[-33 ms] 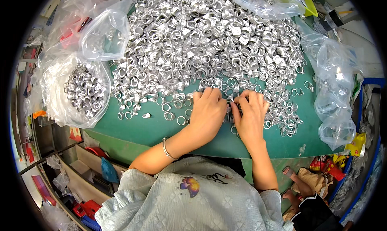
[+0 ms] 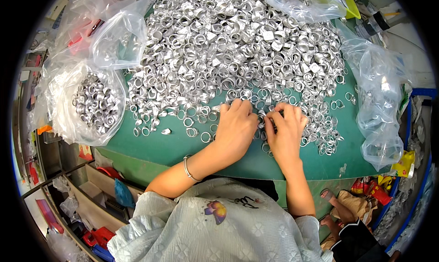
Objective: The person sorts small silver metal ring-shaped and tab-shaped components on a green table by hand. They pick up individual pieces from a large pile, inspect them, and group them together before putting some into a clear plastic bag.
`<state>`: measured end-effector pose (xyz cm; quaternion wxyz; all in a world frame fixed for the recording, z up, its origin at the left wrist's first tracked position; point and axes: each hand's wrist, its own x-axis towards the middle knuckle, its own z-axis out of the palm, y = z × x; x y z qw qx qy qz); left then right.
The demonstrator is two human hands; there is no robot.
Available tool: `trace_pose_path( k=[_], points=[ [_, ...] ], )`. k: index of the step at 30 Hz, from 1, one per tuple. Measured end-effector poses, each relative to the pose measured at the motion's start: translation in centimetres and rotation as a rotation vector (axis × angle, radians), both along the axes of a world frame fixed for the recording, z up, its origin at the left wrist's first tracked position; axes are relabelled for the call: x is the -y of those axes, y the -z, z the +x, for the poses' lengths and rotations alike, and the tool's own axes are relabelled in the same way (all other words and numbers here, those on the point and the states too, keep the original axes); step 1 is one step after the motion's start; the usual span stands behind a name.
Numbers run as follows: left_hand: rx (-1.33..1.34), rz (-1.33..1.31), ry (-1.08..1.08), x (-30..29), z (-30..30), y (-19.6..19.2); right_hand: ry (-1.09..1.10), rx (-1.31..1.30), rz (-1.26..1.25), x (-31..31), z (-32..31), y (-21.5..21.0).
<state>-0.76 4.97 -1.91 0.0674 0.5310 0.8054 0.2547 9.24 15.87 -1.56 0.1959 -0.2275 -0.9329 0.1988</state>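
Note:
A great heap of silver-coloured metal rings (image 2: pixel 219 47) covers the far part of a green tabletop (image 2: pixel 151 154). At its near edge, my left hand (image 2: pixel 237 129) is bent over the loose rings, fingers curled and knuckles up. Its fingertips point away from me, so what they hold is hidden. Just to its right, my right hand (image 2: pixel 284 129) is curled with thumb and fingers drawn together among the rings. Whatever lies between those fingertips cannot be made out. A small gap with several rings separates the two hands.
On the left stands a round container lined with clear plastic (image 2: pixel 59 120), holding darker rings (image 2: pixel 96 102). Clear plastic bags (image 2: pixel 379 111) lie along the right edge. Below left is an open drawer (image 2: pixel 91 189). Another person's leg (image 2: pixel 343 211) shows at the lower right.
My right hand has shifted very slightly to the right, a little away from my left. My left hand and the heap look the same.

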Motion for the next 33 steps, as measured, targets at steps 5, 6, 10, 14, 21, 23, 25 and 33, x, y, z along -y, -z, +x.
trace_pose_path(
  k=[5,6,10,14,21,23,25,33],
  points=[
    [0.034,0.022,0.005,-0.1,0.1,0.2,0.129,-0.114,0.040,-0.5,1.8,0.2],
    [0.031,0.054,-0.011,-0.4,0.2,0.5,0.151,-0.054,0.061,-0.5,2.1,-0.1],
    [0.035,0.060,0.017,-1.2,0.4,0.9,0.273,-0.063,0.109,-0.6,3.2,-0.4],
    [0.028,0.047,0.067,-1.7,0.6,0.7,0.368,-0.056,0.123,-1.2,4.1,-0.6],
    [0.457,0.244,-0.030,-1.7,0.4,-0.7,0.208,-0.105,0.002,0.0,2.8,-1.4],
    [0.858,0.370,-0.109,-0.7,0.8,-1.1,0.169,-0.219,-0.379,0.2,3.2,-1.8],
    [1.295,0.482,-0.181,0.3,1.4,-1.2,0.106,-0.302,-0.618,0.8,3.5,-2.2],
    [1.503,0.560,-0.017,2.3,3.0,-1.5,0.027,-0.467,-0.567,3.1,3.6,-3.0]
  ],
)
